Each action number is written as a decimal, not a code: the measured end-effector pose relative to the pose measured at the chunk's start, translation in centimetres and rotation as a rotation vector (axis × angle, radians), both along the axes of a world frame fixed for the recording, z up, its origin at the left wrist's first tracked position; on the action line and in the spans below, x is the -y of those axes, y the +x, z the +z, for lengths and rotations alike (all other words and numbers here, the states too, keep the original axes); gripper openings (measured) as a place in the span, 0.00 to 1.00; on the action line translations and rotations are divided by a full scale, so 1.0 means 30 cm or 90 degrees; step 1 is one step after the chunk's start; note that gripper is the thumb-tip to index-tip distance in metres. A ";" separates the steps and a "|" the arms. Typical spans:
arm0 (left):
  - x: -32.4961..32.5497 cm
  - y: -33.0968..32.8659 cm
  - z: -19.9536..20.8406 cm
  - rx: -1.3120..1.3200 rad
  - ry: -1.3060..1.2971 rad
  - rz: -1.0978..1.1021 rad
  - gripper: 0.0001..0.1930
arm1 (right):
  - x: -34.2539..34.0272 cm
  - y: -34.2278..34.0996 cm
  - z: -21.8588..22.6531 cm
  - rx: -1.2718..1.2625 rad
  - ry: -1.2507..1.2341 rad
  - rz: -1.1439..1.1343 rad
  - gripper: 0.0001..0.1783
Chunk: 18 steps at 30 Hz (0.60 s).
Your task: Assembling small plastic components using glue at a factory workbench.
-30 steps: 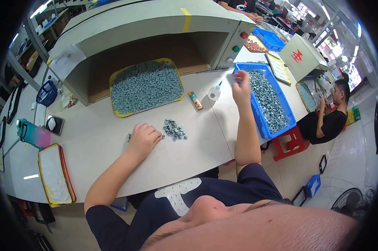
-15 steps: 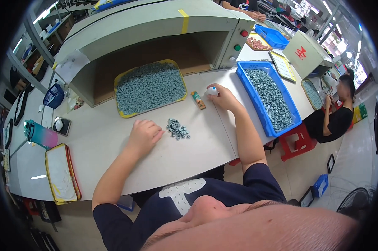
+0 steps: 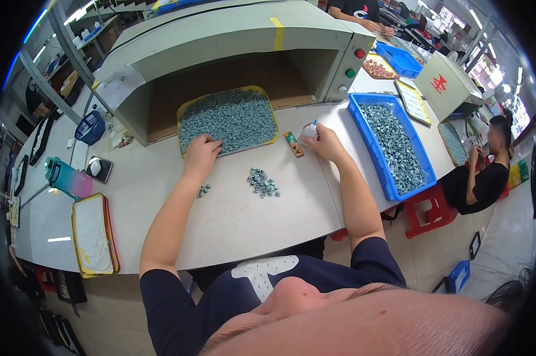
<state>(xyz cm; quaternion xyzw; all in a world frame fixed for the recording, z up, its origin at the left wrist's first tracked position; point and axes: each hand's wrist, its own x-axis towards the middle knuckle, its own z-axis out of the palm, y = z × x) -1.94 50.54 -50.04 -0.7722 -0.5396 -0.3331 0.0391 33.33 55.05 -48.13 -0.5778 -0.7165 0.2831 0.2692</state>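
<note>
At 11 o'clock on bench (image 3: 303,213), bending L hand (image 3: 201,155) over near-left edge of yellow-rimmed tray (image 3: 253,148); can't tell if pinching any pcs. At 1 o'clock, gripping white squeeze bottle (image 3: 308,133) in R hand (image 3: 327,144). Part-done, prob.: teal-grey pcs (image 3: 229,121) already nearly edge to edge in tray, at 12. Left outside it: small loose pile (image 3: 262,183) at centre, few strays (image 3: 203,190) nr 8, plus well-filled blue bin (image 3: 375,155) at 2.
</note>
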 end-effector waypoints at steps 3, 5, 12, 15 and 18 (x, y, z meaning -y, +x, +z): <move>-0.015 -0.002 -0.017 -0.006 -0.013 -0.007 0.05 | 0.005 0.007 0.021 0.012 -0.021 0.010 0.20; -0.019 -0.006 -0.027 -0.022 -0.005 -0.009 0.05 | 0.004 0.017 0.035 0.031 -0.051 0.026 0.20; -0.023 -0.001 -0.052 -0.078 0.004 0.002 0.05 | -0.017 0.060 0.018 0.009 -0.088 0.079 0.19; -0.023 0.002 -0.057 -0.062 -0.019 0.007 0.04 | -0.020 0.060 0.002 0.004 -0.093 0.087 0.20; -0.027 0.007 -0.053 -0.073 -0.043 -0.001 0.03 | -0.025 0.060 -0.016 -0.002 -0.075 0.102 0.22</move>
